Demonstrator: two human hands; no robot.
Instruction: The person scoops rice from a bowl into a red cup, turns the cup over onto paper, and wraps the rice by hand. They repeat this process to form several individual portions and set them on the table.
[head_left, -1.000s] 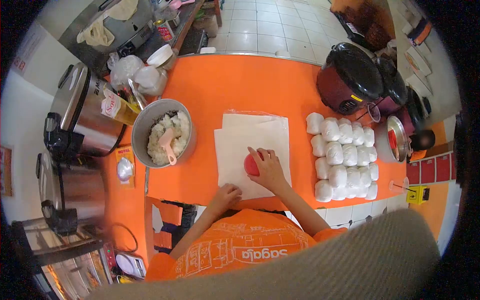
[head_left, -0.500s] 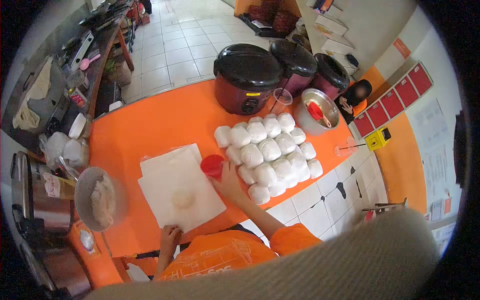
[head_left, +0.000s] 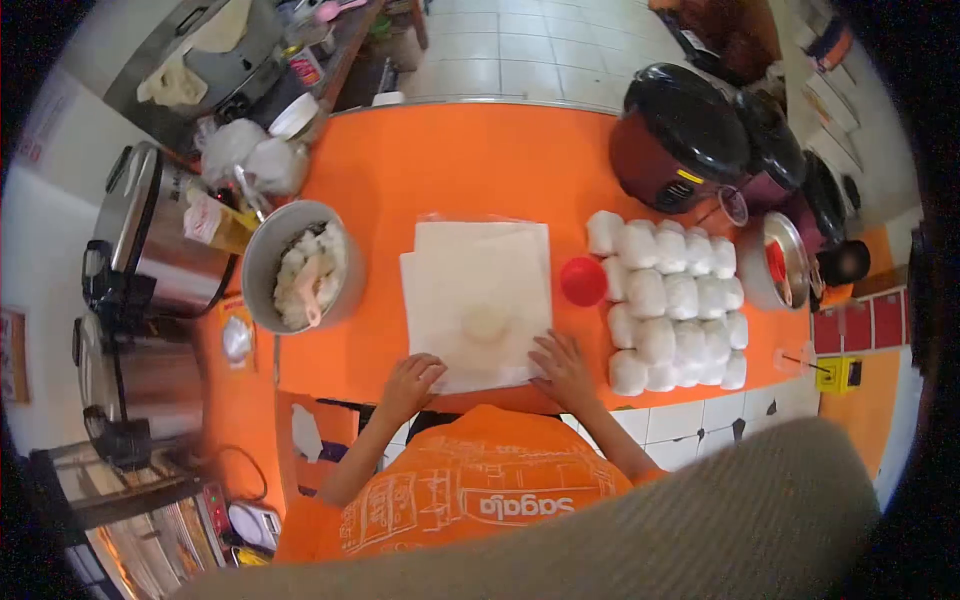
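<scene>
A stack of white paper sheets (head_left: 470, 280) lies on the orange table, with a pale round mound (head_left: 484, 323), apparently rice, on its lower half. At the stack's lower left corner rests my left hand (head_left: 412, 388), fingers spread and holding nothing. My right hand (head_left: 563, 370) touches the lower right corner, its fingers apart too. A red cup (head_left: 583, 282) stands between the sheets and several white wrapped bundles (head_left: 655, 342) in piled rows. Left of the paper is a grey pot (head_left: 262, 300) of white rice (head_left: 300, 270) with a pink paddle (head_left: 312, 290) in it.
Dark red rice cookers (head_left: 675, 140) stand at the back right, near a metal pot (head_left: 768, 262) with a red item inside. Steel cookers (head_left: 150, 375) line the left side. Plastic bags (head_left: 255, 155) and a bottle (head_left: 218, 222) sit behind the rice pot. A person (head_left: 845, 262) is at the far right.
The red cup went from the paper to the table beside the bundles, and my right hand let it go and came back to the paper's edge. The round mound is now uncovered.
</scene>
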